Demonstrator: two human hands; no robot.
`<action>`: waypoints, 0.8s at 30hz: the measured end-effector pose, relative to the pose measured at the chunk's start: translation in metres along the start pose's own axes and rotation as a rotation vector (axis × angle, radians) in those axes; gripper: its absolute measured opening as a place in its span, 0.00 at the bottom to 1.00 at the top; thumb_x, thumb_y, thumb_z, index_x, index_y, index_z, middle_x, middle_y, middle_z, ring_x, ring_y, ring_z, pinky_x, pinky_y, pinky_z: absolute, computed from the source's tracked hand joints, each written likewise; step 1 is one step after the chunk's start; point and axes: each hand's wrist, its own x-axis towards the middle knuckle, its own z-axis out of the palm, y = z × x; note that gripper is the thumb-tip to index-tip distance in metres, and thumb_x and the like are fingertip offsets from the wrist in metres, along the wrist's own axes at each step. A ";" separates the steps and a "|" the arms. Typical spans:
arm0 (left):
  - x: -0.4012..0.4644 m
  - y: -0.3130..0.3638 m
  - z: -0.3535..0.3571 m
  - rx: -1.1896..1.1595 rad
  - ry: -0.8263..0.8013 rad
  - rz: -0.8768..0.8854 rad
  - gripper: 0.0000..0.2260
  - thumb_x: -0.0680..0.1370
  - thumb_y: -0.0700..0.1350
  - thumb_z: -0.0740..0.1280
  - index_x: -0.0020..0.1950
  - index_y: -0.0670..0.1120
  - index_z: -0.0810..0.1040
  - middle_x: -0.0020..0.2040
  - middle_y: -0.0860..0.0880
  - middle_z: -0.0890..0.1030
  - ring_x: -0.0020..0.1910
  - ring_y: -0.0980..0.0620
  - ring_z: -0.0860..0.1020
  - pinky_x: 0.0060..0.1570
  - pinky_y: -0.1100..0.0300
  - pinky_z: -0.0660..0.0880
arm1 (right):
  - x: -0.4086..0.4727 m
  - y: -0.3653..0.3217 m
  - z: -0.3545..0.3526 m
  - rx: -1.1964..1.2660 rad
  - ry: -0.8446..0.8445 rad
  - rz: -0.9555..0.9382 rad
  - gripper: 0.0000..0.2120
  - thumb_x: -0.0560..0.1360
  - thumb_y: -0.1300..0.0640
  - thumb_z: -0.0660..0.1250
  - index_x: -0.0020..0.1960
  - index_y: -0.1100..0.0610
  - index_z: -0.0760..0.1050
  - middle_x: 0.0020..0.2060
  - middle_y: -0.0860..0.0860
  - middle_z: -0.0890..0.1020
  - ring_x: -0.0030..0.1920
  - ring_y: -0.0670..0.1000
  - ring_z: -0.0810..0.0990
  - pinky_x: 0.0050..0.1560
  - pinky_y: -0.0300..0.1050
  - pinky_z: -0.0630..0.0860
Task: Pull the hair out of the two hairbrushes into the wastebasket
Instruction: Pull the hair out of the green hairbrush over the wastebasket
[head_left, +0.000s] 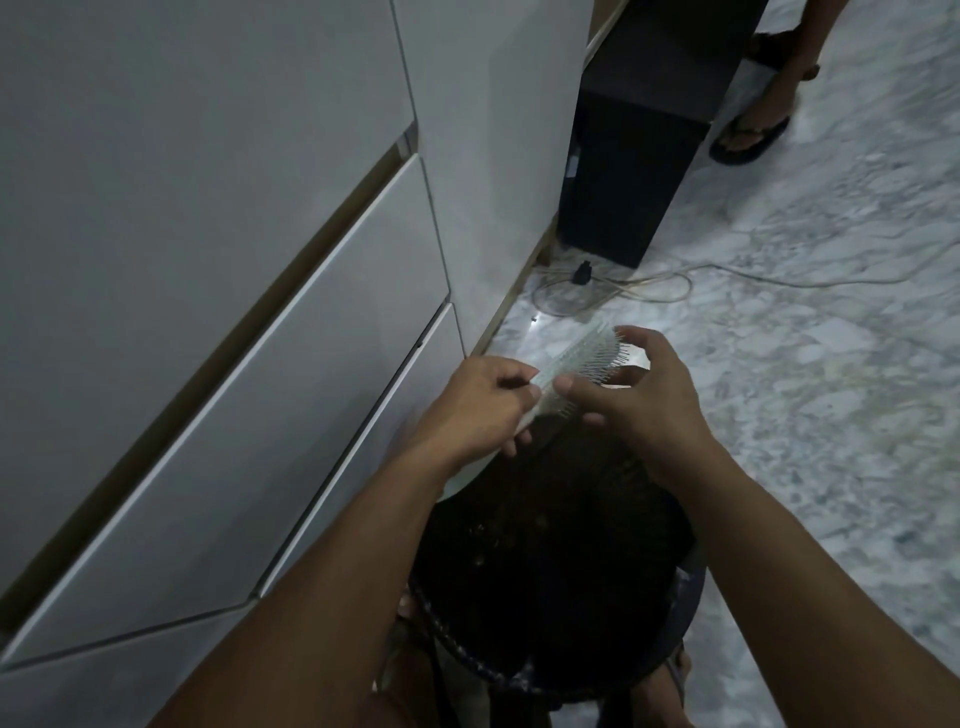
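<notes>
A white hairbrush (582, 358) with pale bristles is held above a dark round wastebasket (691, 587). My left hand (478, 405) grips the brush by its handle end. My right hand (639, 400) curls over the bristle side, thumb and fingers pinching at the bristles. I cannot make out hair between the fingers. The basket's inside is dark, and my forearms cover part of its rim. Only one brush is in view.
White drawer fronts (208, 338) fill the left side, close to the basket. A black box (628, 171) stands on the marble floor (810, 389) behind, with a pale cable (675, 283) trailing past it. Another person's sandalled foot (758, 124) is at the top right.
</notes>
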 end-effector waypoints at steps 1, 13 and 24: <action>-0.001 0.001 -0.001 -0.010 -0.009 0.005 0.05 0.80 0.40 0.65 0.52 0.46 0.80 0.39 0.47 0.83 0.30 0.51 0.80 0.29 0.57 0.76 | 0.001 0.000 -0.002 0.002 0.010 0.007 0.35 0.62 0.54 0.81 0.64 0.50 0.69 0.50 0.58 0.82 0.48 0.54 0.84 0.43 0.49 0.84; -0.006 0.000 -0.009 0.035 -0.052 0.020 0.08 0.80 0.37 0.64 0.46 0.48 0.80 0.38 0.40 0.83 0.30 0.50 0.79 0.29 0.57 0.77 | 0.009 0.002 -0.003 0.058 0.086 0.000 0.09 0.74 0.54 0.72 0.50 0.56 0.76 0.36 0.56 0.84 0.29 0.53 0.84 0.25 0.39 0.74; -0.019 -0.007 -0.005 0.247 0.075 0.097 0.09 0.78 0.42 0.68 0.54 0.48 0.86 0.39 0.51 0.81 0.40 0.51 0.80 0.41 0.58 0.77 | 0.000 0.005 -0.001 -0.123 0.159 -0.014 0.12 0.79 0.51 0.64 0.44 0.58 0.80 0.36 0.55 0.86 0.32 0.54 0.86 0.42 0.52 0.83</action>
